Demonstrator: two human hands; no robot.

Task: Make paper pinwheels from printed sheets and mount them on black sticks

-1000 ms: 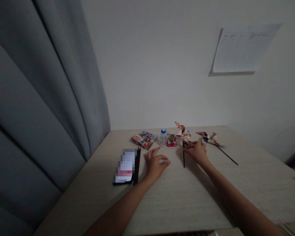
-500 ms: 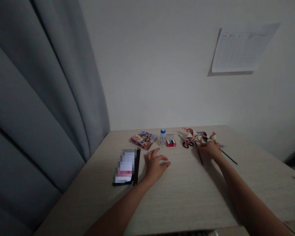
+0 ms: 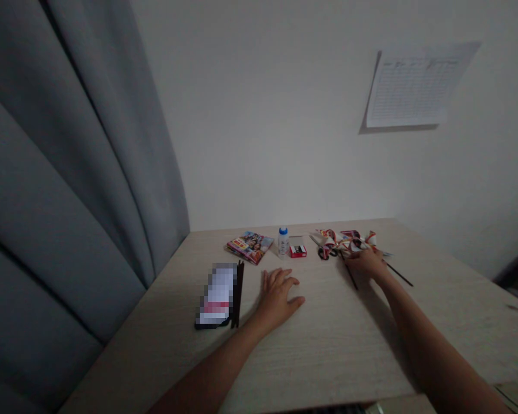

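Observation:
My left hand [image 3: 278, 299] rests palm down low over the table, open with its fingers apart and holding nothing. A phone with a blurred screen [image 3: 218, 293] and several dark thin sticks [image 3: 238, 293] lie to its left. At the right, my right hand [image 3: 369, 263] is closed at a paper pinwheel [image 3: 369, 241], a folded printed-paper piece on a thin dark stick [image 3: 399, 273]. Its fingertips are partly hidden. Another paper pinwheel [image 3: 330, 242] with a dark stick [image 3: 350, 275] lies just left of it. Scissors [image 3: 323, 253] lie partly under the paper.
A small blue-capped bottle [image 3: 283, 242] stands beside a red box [image 3: 297, 251] near the back. Colourful printed booklets or paper [image 3: 251, 247] lie to their left. A grey curtain [image 3: 112, 144] borders the table's left side. A paper sheet [image 3: 414, 89] hangs on the wall.
My left hand has flattened, its fingers spreading and turning more palm down. The pinwheels' paper has settled lower by the scissors, with my right hand still at it. The view shifted slightly.

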